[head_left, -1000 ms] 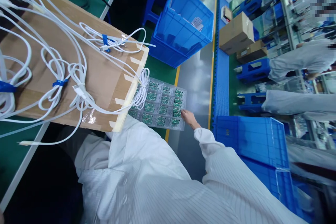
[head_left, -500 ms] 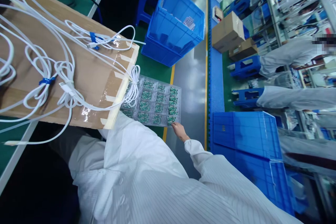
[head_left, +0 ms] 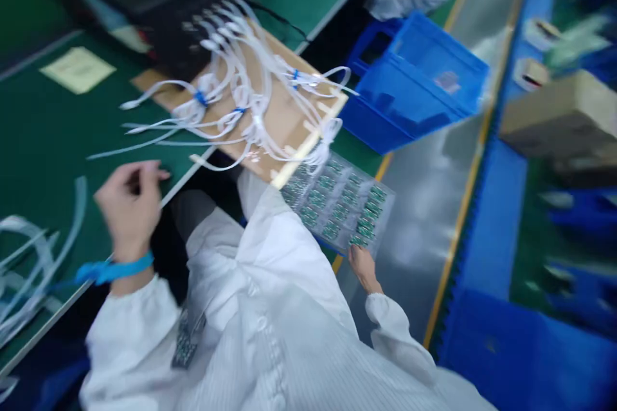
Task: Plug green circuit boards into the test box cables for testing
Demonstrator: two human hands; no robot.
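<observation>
The picture is motion-blurred. My right hand point(head_left: 362, 266) reaches down beside my white sleeve and holds the near edge of a clear tray point(head_left: 373, 221) of small green circuit boards point(head_left: 337, 203). My left hand point(head_left: 128, 199) is raised over the edge of the green table point(head_left: 48, 135), with its fingers curled and a blue wrist strap point(head_left: 116, 268) on it. I cannot make out anything in it. Bundled white cables point(head_left: 241, 103) lie on a cardboard sheet point(head_left: 284, 122) that juts over the table edge, above the tray.
An open blue crate point(head_left: 414, 90) stands on the floor beyond the tray. More blue crates point(head_left: 520, 353) are at the lower right and a cardboard box point(head_left: 563, 115) at the right. A yellow paper point(head_left: 77, 69) and loose white cables point(head_left: 24, 270) lie on the table.
The view has swung left and blurred, bringing the green table and my raised left hand into sight. My right hand stays at the tray's near edge.
</observation>
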